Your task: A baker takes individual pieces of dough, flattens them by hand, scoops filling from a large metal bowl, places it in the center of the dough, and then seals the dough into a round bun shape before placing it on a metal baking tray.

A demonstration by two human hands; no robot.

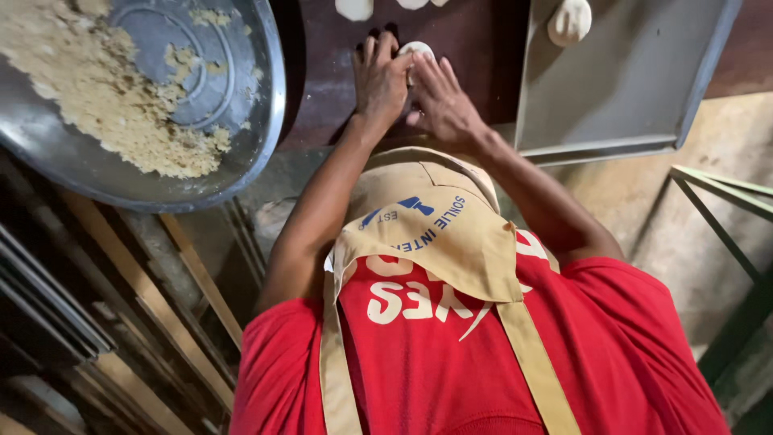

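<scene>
On the dark table [322,72], pale round dough piece [416,50], left hand [380,80] and right hand [439,101] cupped around it, grip closed.

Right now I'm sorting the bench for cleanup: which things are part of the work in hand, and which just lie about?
In hand:
left hand
right hand
dough piece

Lying about:
round metal pan of crumbly filling
grey tray
shaped dough

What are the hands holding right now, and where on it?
Both hands, left hand and right hand, cup a pale dough piece by its sides on the dark table.
</scene>
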